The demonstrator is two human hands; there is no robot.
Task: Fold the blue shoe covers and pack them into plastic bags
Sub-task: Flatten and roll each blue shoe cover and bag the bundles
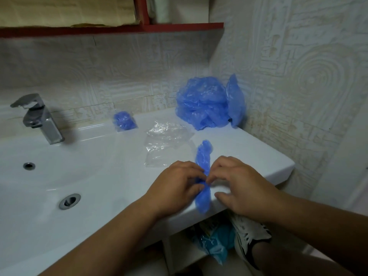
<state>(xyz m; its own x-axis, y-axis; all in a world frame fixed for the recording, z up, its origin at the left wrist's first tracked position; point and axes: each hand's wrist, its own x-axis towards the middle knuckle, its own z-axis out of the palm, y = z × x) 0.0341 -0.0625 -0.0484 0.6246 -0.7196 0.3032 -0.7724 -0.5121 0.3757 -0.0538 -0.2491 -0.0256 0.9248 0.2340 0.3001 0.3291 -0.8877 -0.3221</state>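
Left hand [175,186] and right hand [241,186]: both pinch one long folded blue plastic shoe cover [203,156], which lies on the white ceramic sink counter [258,154] at its front edge. One heap of loose blue shoe covers [205,102] against the back wall; count within unreadable. One packed clear bag [125,121] near the wall. Empty clear plastic bags [165,144] overlap just beyond the hands; number unclear.

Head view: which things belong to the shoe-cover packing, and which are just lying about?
Job: shoe cover pinched by left hand and right hand; pile of shoe covers; empty plastic bags; packed bag.
Lying about: faucet; drain; red shelf; sneaker.
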